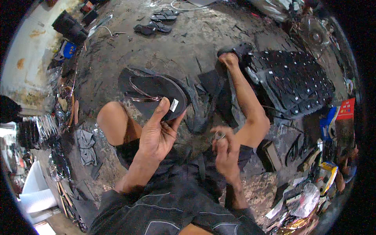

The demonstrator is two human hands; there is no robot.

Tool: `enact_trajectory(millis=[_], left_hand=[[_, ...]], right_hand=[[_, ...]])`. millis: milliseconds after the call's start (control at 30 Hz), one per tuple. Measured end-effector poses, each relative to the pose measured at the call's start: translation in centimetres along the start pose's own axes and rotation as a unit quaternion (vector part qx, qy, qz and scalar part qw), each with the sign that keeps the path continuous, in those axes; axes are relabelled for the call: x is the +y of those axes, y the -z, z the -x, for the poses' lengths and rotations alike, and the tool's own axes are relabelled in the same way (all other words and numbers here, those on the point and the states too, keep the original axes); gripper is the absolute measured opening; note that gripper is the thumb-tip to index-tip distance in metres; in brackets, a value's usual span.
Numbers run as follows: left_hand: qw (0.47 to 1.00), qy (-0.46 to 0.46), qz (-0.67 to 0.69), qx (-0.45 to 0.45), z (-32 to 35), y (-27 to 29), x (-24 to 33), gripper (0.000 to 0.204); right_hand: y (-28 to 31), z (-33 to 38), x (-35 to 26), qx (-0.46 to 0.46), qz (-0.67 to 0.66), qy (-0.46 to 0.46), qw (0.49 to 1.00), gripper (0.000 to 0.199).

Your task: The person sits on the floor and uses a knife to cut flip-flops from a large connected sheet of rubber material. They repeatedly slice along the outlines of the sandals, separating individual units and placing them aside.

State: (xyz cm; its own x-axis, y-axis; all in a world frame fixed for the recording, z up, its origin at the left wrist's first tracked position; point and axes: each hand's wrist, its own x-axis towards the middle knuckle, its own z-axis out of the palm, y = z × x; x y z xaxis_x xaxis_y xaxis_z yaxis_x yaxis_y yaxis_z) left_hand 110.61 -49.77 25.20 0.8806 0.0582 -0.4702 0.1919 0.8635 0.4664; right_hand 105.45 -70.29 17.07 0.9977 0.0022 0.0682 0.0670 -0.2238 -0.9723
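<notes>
A black flip-flop [156, 88] with shiny coppery straps and a small white label near its heel is in my left hand [156, 137]. My thumb presses on the top by the label, and the fingers lie beneath the sole. To the right, apart from the flip-flop, my right hand [226, 150] is raised with its fingers curled together and somewhat blurred. A small round metallic shape [220, 135] shows at those fingers; whether it is worn or held is unclear. Dark sheet material [197, 121] lies on the floor behind the hands.
Rows of black pieces with white labels [293, 82] lie at the right, beyond my bent leg. Dark sandals [152, 28] rest on the floor at the far side. A grey cloth [87, 147] is at the left. Packages and plastic wrapping [307, 199] crowd the lower right.
</notes>
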Motion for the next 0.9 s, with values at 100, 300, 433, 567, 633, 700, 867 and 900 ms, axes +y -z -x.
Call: enact_trajectory(millis=[100, 300, 433, 567, 633, 700, 867, 900], left_hand=[[0.999, 0.007, 0.017, 0.047, 0.6, 0.1, -1.0, 0.024], [0.999, 0.004, 0.007, 0.044, 1.5, 1.4, -2.7, 0.019], [0.996, -0.013, -0.046, 0.076, 2.2, 3.0, -2.7, 0.015], [0.995, -0.029, -0.079, 0.05, 2.3, 4.0, -3.2, 0.015], [0.993, -0.037, -0.094, 0.055, 2.4, 4.5, -3.0, 0.014], [0.989, -0.024, -0.132, 0.055, 3.4, 5.8, -3.5, 0.013], [0.982, -0.018, -0.182, 0.04, 3.3, 7.8, -3.5, 0.036], [0.971, -0.028, -0.225, 0.078, 4.0, 6.7, -3.4, 0.046]], right_hand=[[0.1, 5.4, -0.8, -0.053, 0.066, -0.076, 0.994, 0.021], [0.9, 9.7, 1.7, -0.043, 0.138, -0.066, 0.987, 0.021], [1.3, 6.4, 1.8, -0.05, 0.185, -0.054, 0.98, 0.026], [1.9, 5.0, 1.3, -0.065, 0.204, 0.0, 0.977, 0.03], [2.0, 3.5, -0.1, -0.099, 0.204, -0.019, 0.974, 0.03], [1.9, 1.6, -1.7, -0.163, 0.221, -0.079, 0.958, 0.03], [0.6, -1.8, -1.1, -0.216, 0.157, -0.058, 0.962, 0.026], [0.1, -2.4, -0.7, -0.221, 0.135, -0.058, 0.964, 0.025]])
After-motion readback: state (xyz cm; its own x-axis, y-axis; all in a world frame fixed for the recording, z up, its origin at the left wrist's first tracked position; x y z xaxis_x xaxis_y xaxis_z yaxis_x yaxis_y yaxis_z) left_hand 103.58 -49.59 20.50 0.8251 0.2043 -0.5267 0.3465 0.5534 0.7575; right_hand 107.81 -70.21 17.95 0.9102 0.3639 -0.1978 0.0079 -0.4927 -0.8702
